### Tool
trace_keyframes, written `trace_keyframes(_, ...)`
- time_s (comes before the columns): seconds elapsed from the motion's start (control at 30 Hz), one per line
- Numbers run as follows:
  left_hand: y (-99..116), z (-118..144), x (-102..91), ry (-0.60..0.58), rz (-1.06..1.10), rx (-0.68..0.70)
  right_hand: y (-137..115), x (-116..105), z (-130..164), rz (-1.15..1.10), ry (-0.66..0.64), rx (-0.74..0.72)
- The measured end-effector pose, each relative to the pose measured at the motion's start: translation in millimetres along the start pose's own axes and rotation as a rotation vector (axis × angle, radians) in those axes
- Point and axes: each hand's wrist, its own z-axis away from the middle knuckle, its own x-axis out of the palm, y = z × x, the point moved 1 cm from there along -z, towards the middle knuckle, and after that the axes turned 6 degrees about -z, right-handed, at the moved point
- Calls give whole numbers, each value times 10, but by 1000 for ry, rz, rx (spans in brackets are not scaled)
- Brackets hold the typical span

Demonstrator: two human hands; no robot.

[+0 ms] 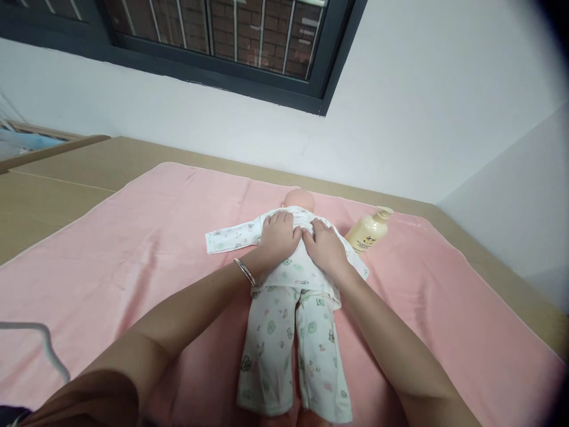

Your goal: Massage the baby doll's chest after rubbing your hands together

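Note:
A baby doll in white printed pyjamas lies on a pink mat, its head toward the wall. The pyjama top covers its body and the pyjama trousers its legs. My left hand rests flat on the upper left of the top, fingers extended. On the right side of the top lies my right hand, flat too, its thumb close to the left thumb. One sleeve stretches out to the left. The doll's face does not show.
A pale yellow pump bottle stands on the mat, right of the doll. Wooden tabletop edges the mat. Behind are a white wall and a dark-framed window. A grey curved tube lies at lower left.

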Motion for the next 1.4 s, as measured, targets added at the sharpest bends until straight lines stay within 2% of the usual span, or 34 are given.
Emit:
trace_keyframes(0.1,56,38,-37,8,-58,6,66,19,-72,-53,-14,28)
trace_keyframes(0.3,174,173,-13,75,-152,6,122,46,-97,-58,14,-33)
trace_keyframes(0.63,-37,-26,63,-38,101,-42,-144,5,114,130,115,-66)
trace_keyframes(0.9,-41,4,143,-1,103,-41,56,102,-20,-35,45,-6)
trace_keyframes(1.23,-86,3,162,9,85,-52,59,171,-17,-4,35,-50)
trace_keyframes(1.4,-52,46,96,71,-9,16,85,208,-34,5,42,-56)
